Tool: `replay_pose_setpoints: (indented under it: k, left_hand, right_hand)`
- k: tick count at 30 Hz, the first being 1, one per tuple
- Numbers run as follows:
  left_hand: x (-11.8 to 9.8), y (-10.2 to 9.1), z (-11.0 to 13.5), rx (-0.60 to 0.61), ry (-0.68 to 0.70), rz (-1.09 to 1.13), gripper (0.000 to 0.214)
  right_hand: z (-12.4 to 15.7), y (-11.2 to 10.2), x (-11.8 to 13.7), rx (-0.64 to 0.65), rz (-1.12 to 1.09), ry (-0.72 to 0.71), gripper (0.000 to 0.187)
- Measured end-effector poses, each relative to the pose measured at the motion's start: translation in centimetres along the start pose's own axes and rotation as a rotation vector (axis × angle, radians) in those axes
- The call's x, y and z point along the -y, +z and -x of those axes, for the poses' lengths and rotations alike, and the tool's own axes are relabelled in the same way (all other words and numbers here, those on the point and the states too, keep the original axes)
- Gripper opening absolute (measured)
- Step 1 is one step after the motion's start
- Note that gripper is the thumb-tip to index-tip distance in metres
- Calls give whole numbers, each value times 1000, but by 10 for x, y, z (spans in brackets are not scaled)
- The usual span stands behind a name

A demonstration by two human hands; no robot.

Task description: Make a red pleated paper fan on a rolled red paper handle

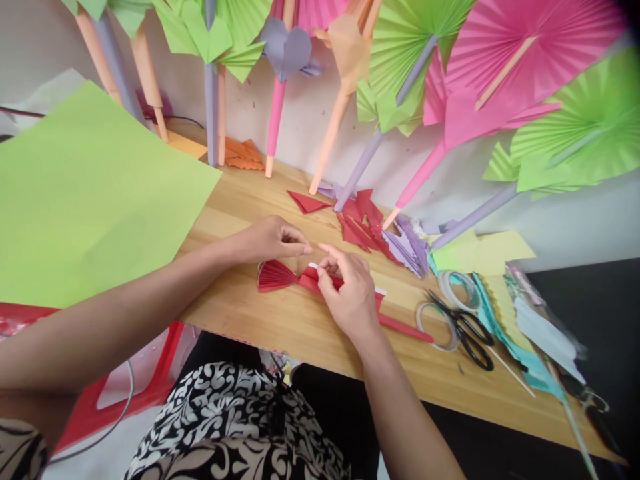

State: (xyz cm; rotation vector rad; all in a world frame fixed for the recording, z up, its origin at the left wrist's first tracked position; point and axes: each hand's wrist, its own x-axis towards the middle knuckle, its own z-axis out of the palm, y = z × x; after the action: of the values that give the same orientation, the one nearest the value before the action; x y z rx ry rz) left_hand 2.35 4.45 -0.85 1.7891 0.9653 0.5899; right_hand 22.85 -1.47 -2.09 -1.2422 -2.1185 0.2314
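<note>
My left hand (277,239) is just above the table, thumb and fingertips pinched together. Whatever they may hold is too small to make out. Close by, my right hand (350,287) hovers over or rests on a folded red paper piece (313,280), its index finger stretched out and the others loosely curled and apart. White strips show along the upper edge of this paper. A pleated red paper fan (276,276) flares out at its left end, and a thin red paper stick (407,328) extends to the right from under my right hand.
Black scissors (473,337) and tape rolls (457,291) lie to the right on the wooden table (240,313). Red paper scraps (363,223) lie behind my hands. A large green sheet (100,207) covers the left side. Paper fan flowers (430,53) lean against the wall.
</note>
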Motion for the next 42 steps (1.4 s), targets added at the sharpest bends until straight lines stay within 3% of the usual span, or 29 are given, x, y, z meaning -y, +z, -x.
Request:
replay_pose_setpoints:
  k: [3, 13, 23, 29, 33, 39, 42]
  left_hand:
    - [1, 6, -2, 59, 52, -20, 24]
    - [4, 16, -3, 61, 145, -123, 12]
    - [2, 4, -2, 43, -24, -134, 37]
    - [0, 6, 0, 116, 23, -83, 23]
    - [3, 10, -1, 93, 47, -68, 15]
    - [3, 10, 0, 95, 5, -42, 11]
    - [2, 9, 0, 85, 3, -41, 11]
  right_hand:
    - [0, 1, 0, -2, 11, -10, 39]
    - [1, 3, 1, 47, 24, -10, 42]
    - [2, 3, -4, 7, 0, -37, 43]
    - [3, 5, -4, -20, 11, -49, 41]
    - [2, 3, -4, -16, 4, -53, 36]
    - [6, -4, 3, -264, 188, -160, 10]
    - [7, -4, 6, -187, 265, -200, 3]
